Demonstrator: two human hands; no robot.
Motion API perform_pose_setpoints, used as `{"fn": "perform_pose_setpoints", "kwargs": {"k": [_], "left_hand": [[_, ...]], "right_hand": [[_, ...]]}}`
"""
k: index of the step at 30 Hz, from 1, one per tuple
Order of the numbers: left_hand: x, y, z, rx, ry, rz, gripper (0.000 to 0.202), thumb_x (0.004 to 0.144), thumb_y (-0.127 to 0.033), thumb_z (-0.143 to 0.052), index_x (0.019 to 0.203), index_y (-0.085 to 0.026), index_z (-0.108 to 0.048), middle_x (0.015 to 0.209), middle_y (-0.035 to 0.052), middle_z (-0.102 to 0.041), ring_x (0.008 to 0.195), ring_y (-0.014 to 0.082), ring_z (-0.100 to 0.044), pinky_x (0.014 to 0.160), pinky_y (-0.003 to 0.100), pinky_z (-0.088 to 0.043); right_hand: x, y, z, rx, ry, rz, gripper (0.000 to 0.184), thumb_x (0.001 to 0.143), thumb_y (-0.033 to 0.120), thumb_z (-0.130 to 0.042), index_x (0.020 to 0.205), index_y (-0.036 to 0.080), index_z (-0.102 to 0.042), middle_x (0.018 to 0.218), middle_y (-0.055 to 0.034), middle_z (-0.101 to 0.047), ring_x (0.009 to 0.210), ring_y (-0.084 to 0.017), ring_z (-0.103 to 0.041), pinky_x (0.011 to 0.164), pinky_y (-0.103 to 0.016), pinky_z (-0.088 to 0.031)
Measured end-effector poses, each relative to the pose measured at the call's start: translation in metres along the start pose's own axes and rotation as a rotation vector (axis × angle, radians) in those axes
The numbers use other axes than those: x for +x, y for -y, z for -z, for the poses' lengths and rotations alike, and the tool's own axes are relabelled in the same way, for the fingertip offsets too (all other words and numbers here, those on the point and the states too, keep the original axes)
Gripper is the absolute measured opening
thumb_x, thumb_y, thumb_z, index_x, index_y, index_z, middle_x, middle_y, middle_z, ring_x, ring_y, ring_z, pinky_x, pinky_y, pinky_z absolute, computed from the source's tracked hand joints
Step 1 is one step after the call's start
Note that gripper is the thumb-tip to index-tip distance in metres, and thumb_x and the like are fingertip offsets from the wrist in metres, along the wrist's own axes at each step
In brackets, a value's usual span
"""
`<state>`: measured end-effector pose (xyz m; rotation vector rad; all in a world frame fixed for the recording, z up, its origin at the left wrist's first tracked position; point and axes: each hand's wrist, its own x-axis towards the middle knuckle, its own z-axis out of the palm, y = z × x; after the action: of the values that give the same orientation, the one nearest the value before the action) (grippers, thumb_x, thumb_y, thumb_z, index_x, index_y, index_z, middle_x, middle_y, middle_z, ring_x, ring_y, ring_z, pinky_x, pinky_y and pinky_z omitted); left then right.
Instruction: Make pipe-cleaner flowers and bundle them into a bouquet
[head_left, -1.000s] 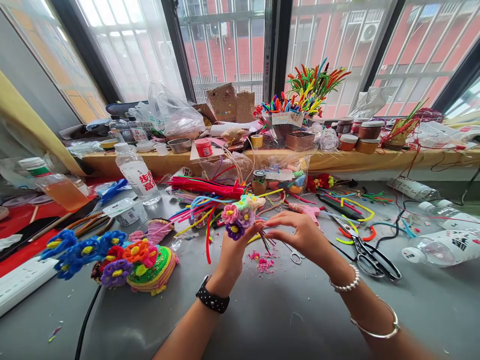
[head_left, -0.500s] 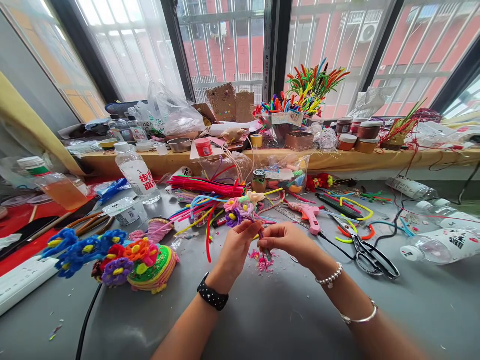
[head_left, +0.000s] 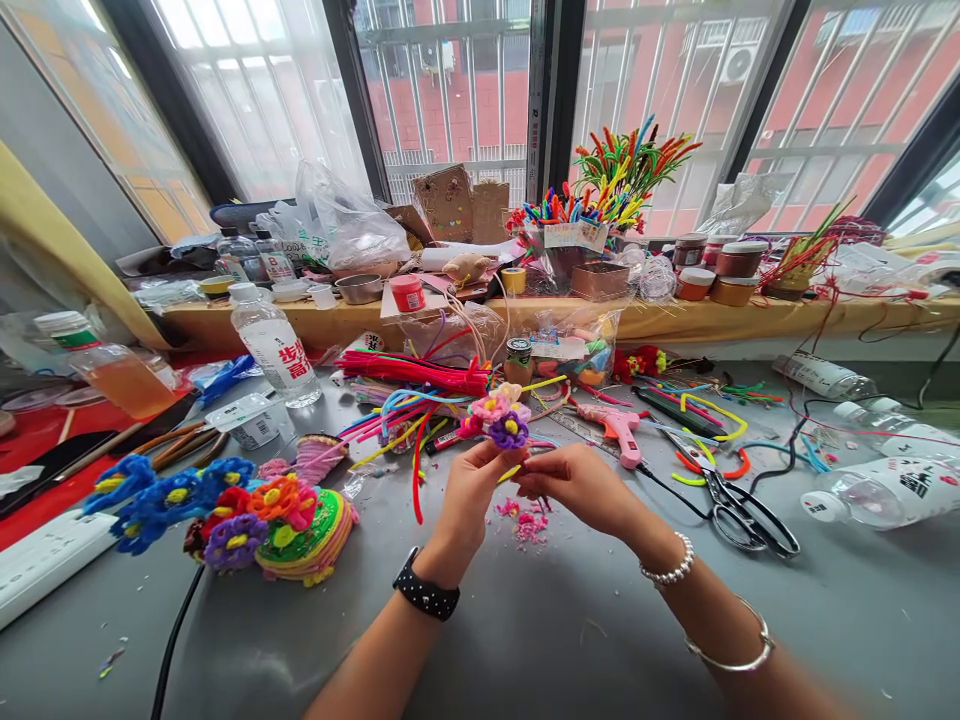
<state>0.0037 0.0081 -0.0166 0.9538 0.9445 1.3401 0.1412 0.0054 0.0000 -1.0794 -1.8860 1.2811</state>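
Barred windows (head_left: 465, 100) back the station, above a crowded sill (head_left: 322, 322) and a grey desk (head_left: 645, 640). Through my remote feed, I find the small bunch of fuzzy flowers (head_left: 491, 408) held off the desk near its middle, in front of the red fuzzy stems (head_left: 420, 372). The left hand (head_left: 471, 495) is closed around its base, thumb beneath the purple bloom (head_left: 508, 430); the right hand (head_left: 581, 490) pinches the bunch just below, fingertips nearly together.

Risks, in my judgement: a slack left-hand hold could let the bunch twist or splay, while too tight a squeeze could flatten the fuzz. An outward sweep of the right hand could snag the cable (head_left: 675, 494) of the pink glue gun (head_left: 621, 430) or strike the scissors (head_left: 716, 487); whether the gun is hot, I cannot tell. Pink scraps (head_left: 531, 528) lie beneath and might cling if the bunch is lowered.

Clearances: a multicoloured flower piece (head_left: 238, 543) bounds the left, lying bottles (head_left: 900, 490) the far right. I note the widest room on the near side, below both hands; the desk's near edge is out of view.
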Motion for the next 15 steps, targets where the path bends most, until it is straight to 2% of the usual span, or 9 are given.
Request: {"fn": "perform_pose_setpoints", "kwargs": {"k": [5,10,15], "left_hand": [[-0.003,-0.003,-0.005,0.073,-0.030,-0.049,0.014,0.055,-0.024,-0.068,0.065,-0.013,-0.067,0.062,0.0015,-0.065,0.064,0.0141,-0.056,0.063,0.025,-0.042],[-0.004,-0.004,-0.006,0.068,0.059,-0.050,0.015,0.061,-0.023,-0.063,0.071,-0.015,-0.068,0.066,0.0021,-0.066,0.069,0.0157,-0.058,0.071,0.027,-0.043],[-0.003,-0.005,-0.005,0.132,0.157,-0.095,0.015,0.062,-0.023,-0.062,0.072,-0.014,-0.068,0.068,0.0026,-0.067,0.072,0.0167,-0.058,0.074,0.027,-0.041]], "right_hand": [[0.003,-0.009,0.004,0.005,-0.022,0.003,0.018,0.069,0.029,-0.054,0.067,0.015,-0.065,0.058,-0.0011,-0.059,0.053,-0.011,-0.052,0.053,-0.023,-0.041],[0.006,-0.011,0.005,0.024,-0.001,-0.007,0.017,0.065,0.027,-0.059,0.054,0.014,-0.057,0.051,0.0026,-0.051,0.048,-0.008,-0.043,0.047,-0.019,-0.034],[0.007,-0.013,0.006,0.088,0.003,0.022,0.024,0.060,0.028,-0.063,0.047,0.015,-0.048,0.051,0.0048,-0.046,0.048,-0.007,-0.040,0.047,-0.018,-0.032]]}}
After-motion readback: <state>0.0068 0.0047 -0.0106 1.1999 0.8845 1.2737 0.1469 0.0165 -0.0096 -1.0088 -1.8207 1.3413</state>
